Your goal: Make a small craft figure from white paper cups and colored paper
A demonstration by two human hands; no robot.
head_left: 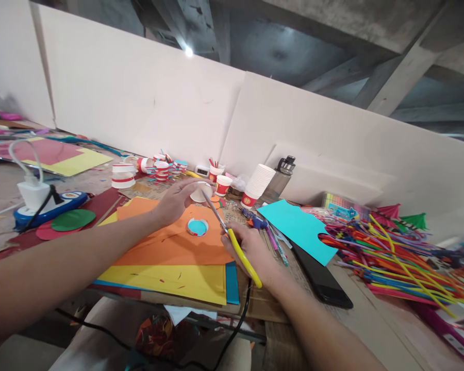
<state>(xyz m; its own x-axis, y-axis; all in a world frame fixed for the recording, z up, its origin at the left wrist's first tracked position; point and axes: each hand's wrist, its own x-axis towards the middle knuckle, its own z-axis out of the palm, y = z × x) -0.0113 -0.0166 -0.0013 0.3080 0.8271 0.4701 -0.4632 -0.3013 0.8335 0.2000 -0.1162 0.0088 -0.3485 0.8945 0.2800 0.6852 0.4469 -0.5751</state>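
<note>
My left hand (178, 200) grips a white paper cup (201, 192), its round opening turned toward me. In my right hand (251, 250) is a pair of scissors (243, 259) with yellow handles. Their metal blades reach up to the cup's opening; whether they touch the paper I cannot tell. Below the cup, a short cut ring of paper cup with a light-blue disc inside (198, 227) lies on orange paper (158, 252). Yellow sheets (201, 284) lie under the orange ones.
A stack of paper cups (260, 181) and a grey bottle (281, 178) stand at the back. To the right are blue paper (294, 224), a black tablet-like slab (322, 281) and many pipe cleaners (406, 263). On the left sits a blue power strip (50, 208).
</note>
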